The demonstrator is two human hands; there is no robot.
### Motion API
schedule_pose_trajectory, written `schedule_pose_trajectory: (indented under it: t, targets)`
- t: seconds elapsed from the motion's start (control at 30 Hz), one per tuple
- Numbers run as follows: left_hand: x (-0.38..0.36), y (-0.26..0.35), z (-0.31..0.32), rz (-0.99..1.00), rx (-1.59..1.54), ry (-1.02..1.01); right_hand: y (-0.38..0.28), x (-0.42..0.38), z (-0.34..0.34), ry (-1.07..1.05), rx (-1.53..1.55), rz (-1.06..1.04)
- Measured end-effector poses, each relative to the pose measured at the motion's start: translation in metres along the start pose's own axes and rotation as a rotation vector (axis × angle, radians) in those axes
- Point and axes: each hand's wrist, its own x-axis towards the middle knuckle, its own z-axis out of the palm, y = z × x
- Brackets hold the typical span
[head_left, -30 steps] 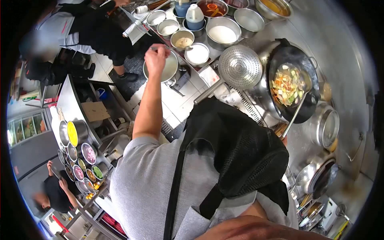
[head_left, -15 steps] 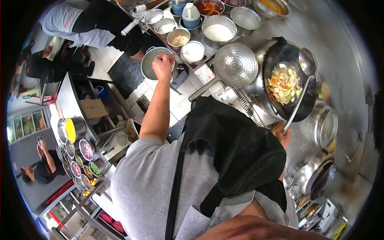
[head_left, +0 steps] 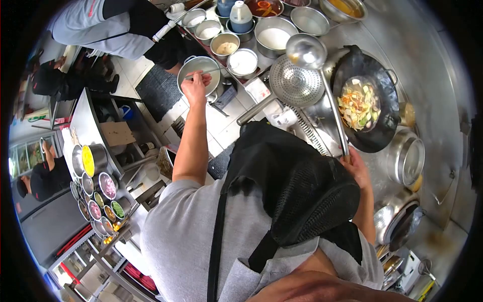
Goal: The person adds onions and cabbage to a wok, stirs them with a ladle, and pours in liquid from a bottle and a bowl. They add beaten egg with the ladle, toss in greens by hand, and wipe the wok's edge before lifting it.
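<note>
My right hand (head_left: 356, 168) grips the handle of a long metal ladle (head_left: 306, 51). Its bowl is over the far edge of a perforated strainer (head_left: 297, 83). Right of the ladle, a black wok (head_left: 375, 138) holds sliced vegetables (head_left: 358, 104) in some liquid. My left hand (head_left: 195, 88) is closed on a thin metal spoon (head_left: 214, 71), above the near side of a deep metal pot (head_left: 183, 75). The spoon reaches toward a bowl of white powder (head_left: 243, 61); its tip is hard to make out.
Metal bowls of seasonings (head_left: 225, 46), a capped bottle (head_left: 241, 17) and a larger pan of white contents (head_left: 274, 38) crowd the back. A co-worker (head_left: 115, 30) stands at upper left. Several ingredient tubs (head_left: 108, 186) sit at left; stacked metal pans (head_left: 406, 158) are at right.
The ladle has swung left from the wok's far right side to above the strainer. My left hand has shifted slightly left and down with the spoon. A distant person has moved.
</note>
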Motion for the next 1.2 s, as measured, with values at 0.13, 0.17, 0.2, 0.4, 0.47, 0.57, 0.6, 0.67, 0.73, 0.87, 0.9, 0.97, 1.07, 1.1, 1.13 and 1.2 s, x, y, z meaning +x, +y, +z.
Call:
schedule_pose_trajectory:
  t: [0.13,0.17,0.2,0.4,0.47,0.57,0.6,0.67,0.73,0.87,0.9,0.97,1.07,1.1,1.13,1.2]
  targets:
    - [-0.003,-0.001,-0.009,0.022,-0.048,-0.042,0.005,0.007,0.007,0.002,-0.071,0.04]
    - [-0.005,0.004,-0.006,0.033,-0.067,-0.06,0.002,0.009,0.009,-0.008,0.005,0.067]
    - [-0.007,0.008,0.0,0.031,-0.069,-0.06,-0.001,0.009,0.011,-0.015,0.081,0.096]
    - [-0.042,0.047,0.052,0.407,0.401,-0.197,-0.042,0.007,0.027,-0.104,0.011,0.128]
    - [-0.024,0.049,0.047,0.448,0.488,-0.133,-0.032,0.008,0.024,-0.116,0.05,0.12]
    - [0.016,0.047,0.032,0.494,0.583,0.013,-0.012,0.014,0.023,-0.111,0.082,0.06]
    - [0.03,0.043,0.029,0.502,0.601,0.05,-0.003,0.015,0.023,-0.084,0.079,0.016]
    - [0.059,0.026,0.031,0.519,0.658,0.055,0.015,0.017,0.012,-0.125,0.069,0.043]
    - [0.076,0.016,0.043,0.576,0.757,0.045,0.02,0.017,0.012,-0.084,-0.027,-0.004]
    - [0.095,-0.014,0.057,0.527,0.941,-0.012,0.015,0.006,0.032,-0.083,0.287,0.05]
    - [0.094,-0.02,0.058,0.502,0.946,0.012,0.022,0.004,0.03,-0.069,0.262,0.016]
    - [0.091,-0.029,0.062,0.441,0.961,0.021,0.015,0.003,0.037,-0.053,0.22,-0.005]
    - [0.085,-0.039,0.068,0.437,0.871,0.068,0.024,0.0,0.039,0.001,0.352,0.067]
    - [0.085,-0.039,0.069,0.442,0.825,0.036,0.024,-0.001,0.04,0.007,0.354,0.069]
    - [0.087,-0.043,0.07,0.442,0.821,0.032,0.022,-0.002,0.043,0.019,0.323,0.04]
    - [0.092,-0.047,0.07,0.426,0.724,-0.081,0.018,-0.002,0.043,0.035,0.291,0.008]
